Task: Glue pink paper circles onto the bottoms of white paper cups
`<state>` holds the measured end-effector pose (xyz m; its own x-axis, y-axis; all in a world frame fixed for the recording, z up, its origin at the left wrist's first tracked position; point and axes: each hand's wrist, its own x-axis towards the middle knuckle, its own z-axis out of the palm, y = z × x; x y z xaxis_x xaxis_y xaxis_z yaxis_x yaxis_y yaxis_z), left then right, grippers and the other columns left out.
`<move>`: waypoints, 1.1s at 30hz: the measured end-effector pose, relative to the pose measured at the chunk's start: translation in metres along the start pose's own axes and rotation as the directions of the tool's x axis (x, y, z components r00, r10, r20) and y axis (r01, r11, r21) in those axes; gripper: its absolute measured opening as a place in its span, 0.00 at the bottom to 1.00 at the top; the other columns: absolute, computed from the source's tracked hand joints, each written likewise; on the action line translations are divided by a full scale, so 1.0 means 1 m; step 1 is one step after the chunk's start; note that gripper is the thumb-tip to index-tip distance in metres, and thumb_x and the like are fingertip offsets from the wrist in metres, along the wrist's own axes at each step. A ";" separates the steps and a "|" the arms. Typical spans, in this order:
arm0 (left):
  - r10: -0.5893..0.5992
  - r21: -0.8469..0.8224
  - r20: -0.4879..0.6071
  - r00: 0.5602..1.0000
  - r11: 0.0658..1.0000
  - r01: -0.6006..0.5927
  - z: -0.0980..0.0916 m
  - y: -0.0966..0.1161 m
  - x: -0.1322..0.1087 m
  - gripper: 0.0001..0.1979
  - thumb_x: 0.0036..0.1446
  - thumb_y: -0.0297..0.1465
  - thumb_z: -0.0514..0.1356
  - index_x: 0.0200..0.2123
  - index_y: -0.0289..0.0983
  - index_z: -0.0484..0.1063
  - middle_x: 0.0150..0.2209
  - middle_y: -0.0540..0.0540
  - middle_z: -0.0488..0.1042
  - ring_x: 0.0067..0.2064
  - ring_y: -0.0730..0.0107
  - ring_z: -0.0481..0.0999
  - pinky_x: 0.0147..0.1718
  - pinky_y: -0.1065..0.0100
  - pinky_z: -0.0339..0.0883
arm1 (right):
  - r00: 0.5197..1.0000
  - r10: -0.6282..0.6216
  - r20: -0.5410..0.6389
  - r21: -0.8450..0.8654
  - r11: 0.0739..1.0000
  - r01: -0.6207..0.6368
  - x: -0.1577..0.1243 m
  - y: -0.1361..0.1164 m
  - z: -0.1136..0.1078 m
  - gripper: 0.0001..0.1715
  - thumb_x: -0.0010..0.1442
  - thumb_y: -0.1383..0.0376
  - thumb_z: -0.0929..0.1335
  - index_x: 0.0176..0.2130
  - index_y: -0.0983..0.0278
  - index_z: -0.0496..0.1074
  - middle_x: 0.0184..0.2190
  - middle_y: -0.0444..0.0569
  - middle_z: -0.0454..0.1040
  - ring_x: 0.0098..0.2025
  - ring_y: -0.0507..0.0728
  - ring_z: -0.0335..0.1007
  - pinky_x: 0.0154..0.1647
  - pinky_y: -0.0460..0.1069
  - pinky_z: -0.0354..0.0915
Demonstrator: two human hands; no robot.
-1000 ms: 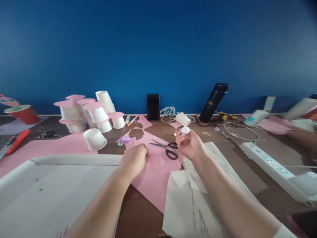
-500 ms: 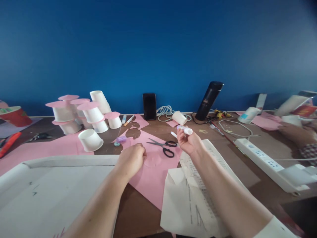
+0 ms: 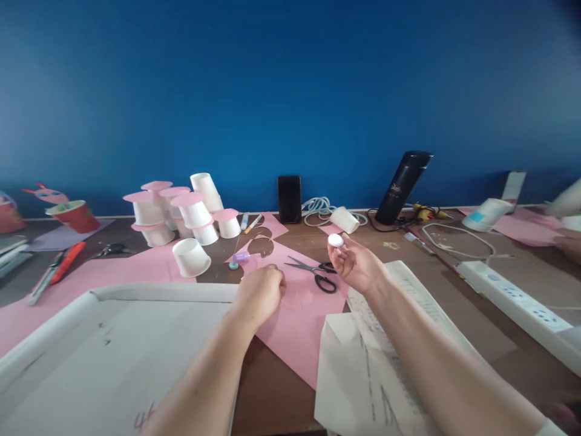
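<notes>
My right hand (image 3: 356,263) is raised above the papers, with its fingers closed around a glue stick (image 3: 335,240) whose white round end faces me. My left hand (image 3: 263,293) rests on the pink sheet (image 3: 297,339), fingers curled down; what they pinch, if anything, is hidden. Between the hands lie black-handled scissors (image 3: 308,266), their blades slightly apart. Just beyond my left hand is a purple cap (image 3: 241,257). The pink sheet has a round hole cut in it, and a faint circle outline shows near my left hand.
White paper cups with pink discs (image 3: 194,213) are stacked at the left; another cup (image 3: 191,257) stands nearer. A white box lid (image 3: 167,339) fills the front left. A phone (image 3: 289,200), black flask (image 3: 403,188) and power strip (image 3: 517,303) lie beyond and right.
The view has turned left, so everything sits farther right. The glue stick has tilted in my right hand and now points its white end at me. My left hand stays on the pink sheet.
</notes>
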<state>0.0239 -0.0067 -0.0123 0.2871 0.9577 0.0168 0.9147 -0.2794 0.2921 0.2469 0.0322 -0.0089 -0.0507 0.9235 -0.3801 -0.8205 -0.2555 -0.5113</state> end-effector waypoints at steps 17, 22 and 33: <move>-0.239 -0.939 -0.149 0.959 0.339 -0.061 0.010 0.014 0.014 0.19 0.49 0.43 0.64 0.39 0.34 0.77 0.22 0.53 0.65 0.23 0.78 0.59 0.23 0.74 0.54 | 0.968 0.078 0.240 -0.217 0.976 -0.025 -0.020 0.056 0.010 0.08 0.54 0.66 0.74 0.33 0.67 0.73 0.31 0.46 0.77 0.34 0.49 0.76 0.36 0.40 0.73; -0.194 -0.882 -0.168 0.967 0.467 -0.059 0.002 0.005 0.013 0.21 0.51 0.46 0.61 0.40 0.37 0.77 0.23 0.51 0.69 0.24 0.75 0.62 0.24 0.72 0.56 | 0.953 -0.014 0.302 -0.641 0.737 0.214 -0.026 0.058 0.012 0.19 0.48 0.57 0.76 0.36 0.64 0.72 0.32 0.45 0.75 0.33 0.52 0.76 0.22 0.41 0.65; -0.343 -0.049 -0.357 0.869 0.936 0.349 -0.017 -0.076 0.022 0.21 0.49 0.35 0.61 0.49 0.42 0.75 0.49 0.39 0.75 0.50 0.45 0.69 0.48 0.54 0.61 | 0.972 -0.126 0.200 -0.706 0.669 0.232 -0.023 0.049 0.011 0.15 0.54 0.55 0.71 0.36 0.64 0.71 0.34 0.48 0.76 0.33 0.51 0.73 0.24 0.42 0.63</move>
<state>-0.0437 0.0365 -0.0182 -0.1659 0.9523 0.2561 0.9424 0.0766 0.3256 0.2018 0.0015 -0.0166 -0.0595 0.9868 -0.1506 -0.1588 -0.1583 -0.9745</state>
